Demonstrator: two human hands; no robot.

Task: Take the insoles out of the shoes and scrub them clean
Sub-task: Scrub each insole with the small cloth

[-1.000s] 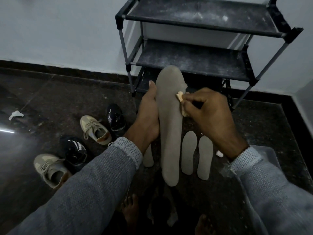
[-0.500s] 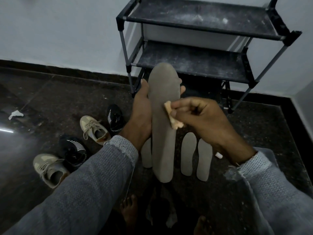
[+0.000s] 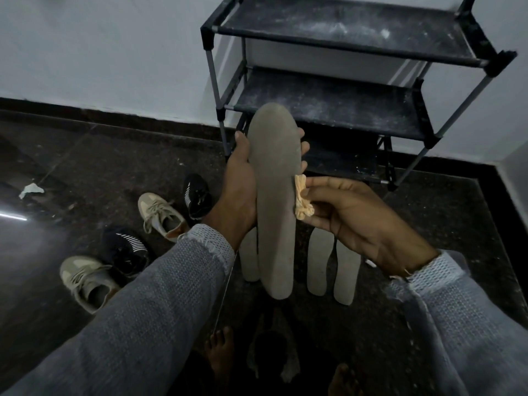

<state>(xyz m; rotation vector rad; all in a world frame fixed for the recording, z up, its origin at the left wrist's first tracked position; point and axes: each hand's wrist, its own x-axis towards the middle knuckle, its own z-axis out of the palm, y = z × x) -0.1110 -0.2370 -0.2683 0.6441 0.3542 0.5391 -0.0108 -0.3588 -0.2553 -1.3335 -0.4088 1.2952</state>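
At centre frame I see a matt grey insole point(image 3: 274, 201) with a soft, felt-like face, and against its right edge a crumpled peach cloth point(image 3: 302, 200). The rack point(image 3: 343, 32) at upper right has dull metal tubes, black plastic joints and 2 dusty fabric-looking shelves. The dark speckled stone floor point(image 3: 100, 172) is glossy, and my sleeves point(image 3: 160, 304) are coarse grey knit with frayed mesh cuffs.

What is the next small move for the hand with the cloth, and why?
Probably bring the cloth back onto the insole and rub lower down. The right hand pinches it beside the insole's edge, while the left hand holds the insole upright.
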